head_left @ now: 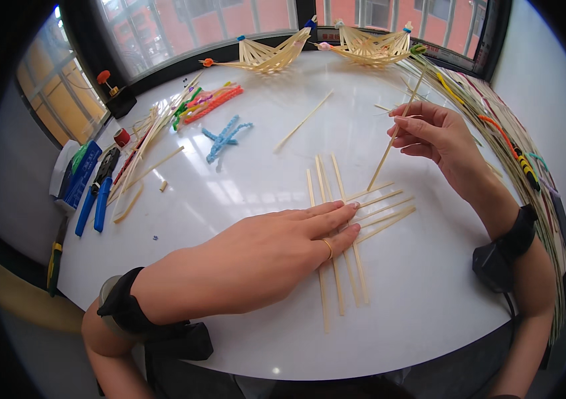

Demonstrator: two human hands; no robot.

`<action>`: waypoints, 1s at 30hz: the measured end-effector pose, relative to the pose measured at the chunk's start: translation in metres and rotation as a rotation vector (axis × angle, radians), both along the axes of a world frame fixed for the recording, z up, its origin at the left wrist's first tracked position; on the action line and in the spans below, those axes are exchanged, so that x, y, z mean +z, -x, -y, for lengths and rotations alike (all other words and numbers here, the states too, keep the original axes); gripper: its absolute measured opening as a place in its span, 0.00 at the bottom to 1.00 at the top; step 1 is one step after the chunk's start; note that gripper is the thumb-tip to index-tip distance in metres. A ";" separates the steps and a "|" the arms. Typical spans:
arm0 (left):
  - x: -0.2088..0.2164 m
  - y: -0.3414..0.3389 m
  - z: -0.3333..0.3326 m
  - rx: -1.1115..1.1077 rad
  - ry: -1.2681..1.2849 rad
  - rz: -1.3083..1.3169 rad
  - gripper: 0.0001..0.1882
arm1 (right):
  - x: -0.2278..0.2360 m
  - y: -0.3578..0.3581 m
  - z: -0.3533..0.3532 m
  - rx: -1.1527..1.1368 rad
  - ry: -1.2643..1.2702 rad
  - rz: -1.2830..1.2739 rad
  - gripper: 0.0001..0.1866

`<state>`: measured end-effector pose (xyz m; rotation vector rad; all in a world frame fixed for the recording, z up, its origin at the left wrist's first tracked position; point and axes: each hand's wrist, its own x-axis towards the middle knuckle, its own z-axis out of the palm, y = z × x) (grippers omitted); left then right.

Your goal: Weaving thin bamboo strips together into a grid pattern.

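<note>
On the white table, several pale bamboo strips are laid crosswise in a small open lattice (387,202). My left hand (296,238) lies over its middle with the fingers stretched out, the fingertips pressing where the strips cross; a thin ring is on one finger. The palm and fingers hide part of the crossings. Raised at the right, my right hand (437,136) pinches a single bamboo strip (387,149) between thumb and fingers. That strip slants down to the left, its lower end close to the lattice's far right corner; whether it touches, I cannot tell.
Two woven boat-shaped pieces (266,58) stand at the back by the window. Light blue fuzzy stems (223,141), bright coloured stems (211,103) and blue-handled pliers (101,193) lie leftward. A loose strip (303,122) lies beyond the lattice. Long strips (541,219) line the right edge.
</note>
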<state>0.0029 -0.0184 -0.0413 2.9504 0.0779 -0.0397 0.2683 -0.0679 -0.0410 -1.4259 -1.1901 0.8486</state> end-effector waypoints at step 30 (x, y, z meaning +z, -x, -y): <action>-0.001 0.005 0.005 -0.028 -0.094 0.043 0.27 | -0.002 -0.007 -0.023 0.062 0.155 0.073 0.10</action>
